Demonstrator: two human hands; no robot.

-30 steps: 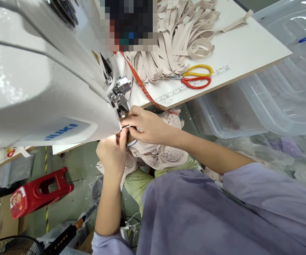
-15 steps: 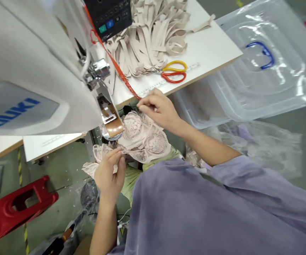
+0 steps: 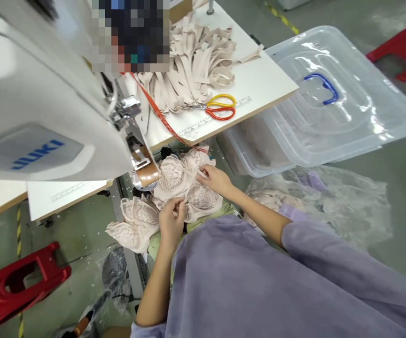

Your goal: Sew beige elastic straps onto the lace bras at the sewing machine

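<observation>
Below the near edge of the white sewing table (image 3: 259,76), pale lace bras (image 3: 172,174) lie bunched over the person's lap, beside the sewing machine (image 3: 51,112). The left hand (image 3: 172,219) has thumb and forefinger close together at the lace; whether they pinch it, I cannot tell. The right hand (image 3: 216,180) touches the upper part with bent fingers, its grip equally unclear. Scissors (image 3: 208,107) lie near the table's near edge, against beige fabric strips (image 3: 185,70).
</observation>
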